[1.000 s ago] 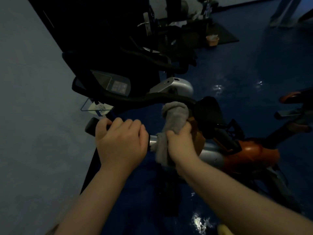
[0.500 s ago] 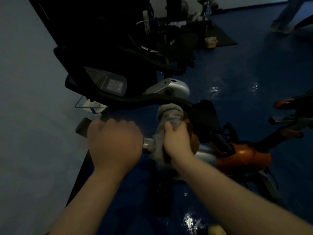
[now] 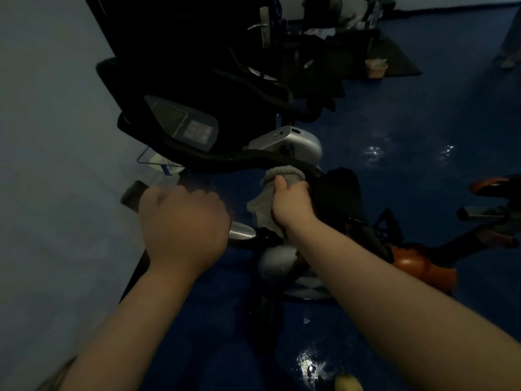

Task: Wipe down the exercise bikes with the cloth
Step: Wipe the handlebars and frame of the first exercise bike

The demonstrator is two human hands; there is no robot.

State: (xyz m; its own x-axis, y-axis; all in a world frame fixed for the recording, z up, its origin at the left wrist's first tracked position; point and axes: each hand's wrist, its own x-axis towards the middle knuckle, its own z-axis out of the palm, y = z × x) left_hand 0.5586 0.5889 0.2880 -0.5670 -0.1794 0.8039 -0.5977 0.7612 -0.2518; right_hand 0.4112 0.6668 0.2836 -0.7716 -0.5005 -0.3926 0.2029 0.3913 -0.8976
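Head view, frame centre: right hand [image 3: 291, 204] gripping cloth [image 3: 270, 193], pressing it onto bike [image 3: 284, 142] handlebar [image 3: 225, 160] running left-right just beyond; left hand [image 3: 183, 221] clenching bar end, lower left.

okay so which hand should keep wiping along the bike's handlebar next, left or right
Right, probably. The right hand already grips the grey cloth against the black handlebar, while the left hand holds the handlebar grip and has no cloth.
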